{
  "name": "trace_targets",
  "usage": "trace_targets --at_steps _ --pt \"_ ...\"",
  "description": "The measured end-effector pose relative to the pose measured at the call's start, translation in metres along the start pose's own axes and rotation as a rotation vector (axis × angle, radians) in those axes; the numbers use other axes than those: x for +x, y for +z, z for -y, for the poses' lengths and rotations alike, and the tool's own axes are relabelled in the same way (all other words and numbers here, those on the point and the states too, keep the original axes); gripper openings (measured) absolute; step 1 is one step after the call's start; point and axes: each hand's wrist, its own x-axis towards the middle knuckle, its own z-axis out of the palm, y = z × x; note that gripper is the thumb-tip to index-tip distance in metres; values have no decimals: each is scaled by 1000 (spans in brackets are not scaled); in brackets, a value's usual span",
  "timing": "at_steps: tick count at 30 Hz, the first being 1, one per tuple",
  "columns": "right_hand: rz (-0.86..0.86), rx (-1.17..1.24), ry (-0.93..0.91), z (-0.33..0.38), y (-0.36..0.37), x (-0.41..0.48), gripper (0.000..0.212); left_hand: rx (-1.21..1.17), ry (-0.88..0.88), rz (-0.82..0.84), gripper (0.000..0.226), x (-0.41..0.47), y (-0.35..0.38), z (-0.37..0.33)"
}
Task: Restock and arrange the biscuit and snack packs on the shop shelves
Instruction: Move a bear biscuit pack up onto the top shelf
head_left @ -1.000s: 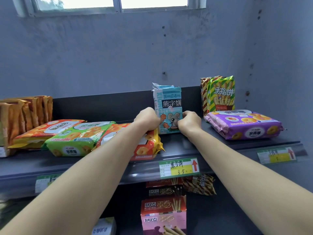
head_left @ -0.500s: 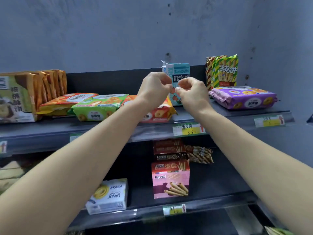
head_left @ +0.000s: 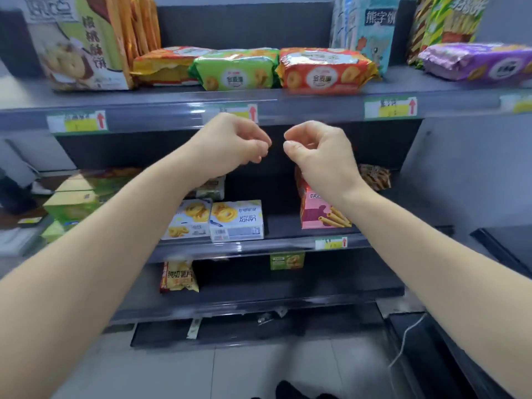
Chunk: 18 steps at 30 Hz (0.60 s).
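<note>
My left hand (head_left: 230, 145) and my right hand (head_left: 316, 151) hover side by side in front of the second shelf, just below the top shelf's front edge (head_left: 302, 106). The fingers of both are loosely curled and hold nothing. On the top shelf a blue bear biscuit pack (head_left: 371, 36) stands upright behind a red biscuit pack (head_left: 322, 72). A green pack (head_left: 236, 70) and an orange pack (head_left: 164, 64) lie to its left. A purple pack (head_left: 475, 61) lies at the right, in front of upright green-and-yellow stick packs (head_left: 454, 18).
Upright walnut biscuit packs (head_left: 74, 44) fill the top shelf's left end. The second shelf holds white Landy boxes (head_left: 237, 220), a pink roll-biscuit box (head_left: 316, 214) and striped bags (head_left: 374, 177). Lower down sit a yellow crisp bag (head_left: 178, 276) and a small green box (head_left: 287, 260). Green boxes (head_left: 74, 200) are stacked at the left.
Both hands have left the blue bear pack and dropped below the top shelf, empty. The view has tilted down, bringing the lower shelves and the floor into sight.
</note>
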Motion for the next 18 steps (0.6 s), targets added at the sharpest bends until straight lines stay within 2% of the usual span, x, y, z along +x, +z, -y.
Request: trace_targets --at_steps 9,18 --pt "281 -74 189 -21 98 -16 25 -103 -376 -97 17 -40 -23 122" --pt "422 -87 299 -55 150 14 26 -142 -544 -126 16 -18 -3 174"
